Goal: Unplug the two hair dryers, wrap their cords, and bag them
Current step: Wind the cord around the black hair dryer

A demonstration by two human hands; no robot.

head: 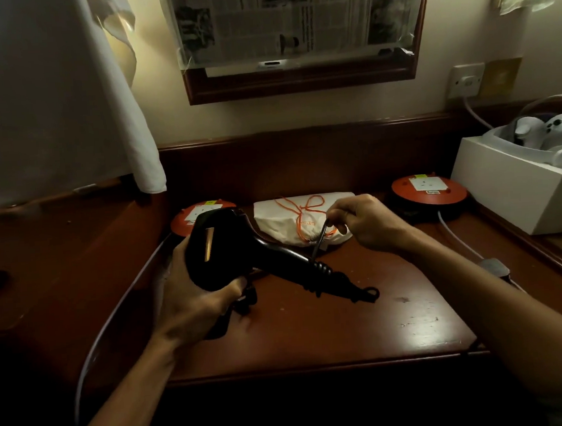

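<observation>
— What have you got in your hands, seen from the head camera?

— My left hand (192,297) grips the body of a black hair dryer (232,248), fingers curled round its back end, holding it just above the desk (362,323). Its handle slants down to the right, and the cord (320,240) is already coiled several turns around the lower end of the handle. My right hand (369,224) pinches a stretch of that cord, pulled up taut from the coils.

— And the rest of the cord?

— A dark tangle lies on the desk under my left hand, and a small loop sticks out past the handle's tip. I cannot tell where the plug is.

— The bags?

— One white drawstring bag (303,221) lies at the back of the desk, just behind my right hand, closed with an orange string tied in a bow. I cannot see what is in it.

— What else is around?

— An orange socket reel (204,217) sits left of the bag, partly behind the dryer; another (429,190) sits to the right. Further right is a white box (515,192) holding white controllers. A wall socket (465,81) is above it, and a framed mirror covered with newspaper (294,17) hangs over the desk.
</observation>
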